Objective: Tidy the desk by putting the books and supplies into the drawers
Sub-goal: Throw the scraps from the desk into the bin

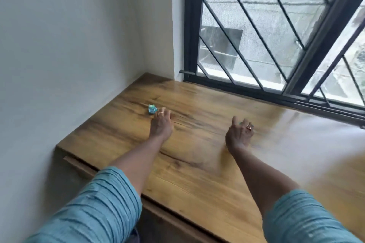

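Left hand (pixel 161 124) was stretched over the desk (pixel 197 173), fingers straight, tips just beside a small blue-green crumpled paper (pixel 153 109) near the wall (pixel 69 55), right hand (pixel 240 133) half curled, whether anything was held could not be told, barred window (pixel 266 35) behind.

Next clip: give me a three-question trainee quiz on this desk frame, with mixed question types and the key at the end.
1. True or false: a stack of books lies on the desk.
2. Multiple choice: the small blue-green crumpled scrap lies nearest to: A) the left hand; B) the right hand; C) the window grille.
3. Fill in: each hand wears a ____ on one finger.

Key: 1 false; 2 A; 3 ring.
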A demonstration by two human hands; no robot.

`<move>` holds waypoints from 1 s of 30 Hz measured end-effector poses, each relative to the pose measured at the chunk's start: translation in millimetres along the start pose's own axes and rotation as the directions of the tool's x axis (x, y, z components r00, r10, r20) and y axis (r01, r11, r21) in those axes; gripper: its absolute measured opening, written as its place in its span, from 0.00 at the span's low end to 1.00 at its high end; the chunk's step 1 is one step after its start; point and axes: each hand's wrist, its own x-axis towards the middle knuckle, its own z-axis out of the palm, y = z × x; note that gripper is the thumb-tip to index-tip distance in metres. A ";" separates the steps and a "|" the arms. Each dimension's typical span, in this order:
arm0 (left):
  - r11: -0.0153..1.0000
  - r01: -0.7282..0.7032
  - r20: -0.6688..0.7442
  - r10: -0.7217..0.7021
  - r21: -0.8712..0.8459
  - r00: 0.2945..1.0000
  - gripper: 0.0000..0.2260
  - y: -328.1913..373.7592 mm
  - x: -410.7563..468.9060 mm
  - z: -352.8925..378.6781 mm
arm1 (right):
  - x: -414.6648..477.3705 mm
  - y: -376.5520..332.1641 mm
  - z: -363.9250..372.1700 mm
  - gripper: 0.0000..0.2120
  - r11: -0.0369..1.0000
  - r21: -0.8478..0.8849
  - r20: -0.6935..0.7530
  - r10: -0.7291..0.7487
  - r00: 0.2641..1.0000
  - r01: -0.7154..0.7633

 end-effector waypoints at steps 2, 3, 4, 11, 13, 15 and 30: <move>0.995 0.101 0.020 -0.101 0.021 0.995 0.25 -9.2 16.2 1.7 | 11.9 5.4 6.7 0.27 0.996 0.005 0.073 0.089 0.993 -0.089; 0.988 0.151 0.017 -0.152 0.030 0.988 0.26 -13.0 23.8 2.6 | 17.2 6.6 11.0 0.28 0.993 0.008 0.099 0.117 0.988 -0.118; 0.980 0.195 0.017 -0.196 0.037 0.981 0.26 -16.5 30.4 3.5 | 21.0 7.3 16.9 0.27 0.991 0.008 0.110 0.132 0.985 -0.134; 0.920 0.391 0.071 -0.391 0.017 0.918 0.34 -34.6 78.2 8.0 | 40.8 1.9 54.1 0.15 0.987 -0.014 -0.003 -0.163 0.987 0.163; 0.914 0.406 0.102 -0.404 0.002 0.909 0.35 -38.4 88.8 9.6 | 44.7 -3.7 56.8 0.12 0.960 0.023 -0.051 -0.277 0.959 0.279; 0.917 0.399 0.124 -0.396 0.004 0.910 0.34 -40.3 95.6 13.1 | 49.1 -11.5 58.7 0.12 0.906 0.035 -0.101 -0.416 0.904 0.421; 0.908 0.268 -0.128 -0.322 -0.322 0.938 0.16 -57.9 35.8 18.5 | -14.1 -96.2 53.8 0.09 0.563 0.217 -0.225 -0.766 0.602 0.797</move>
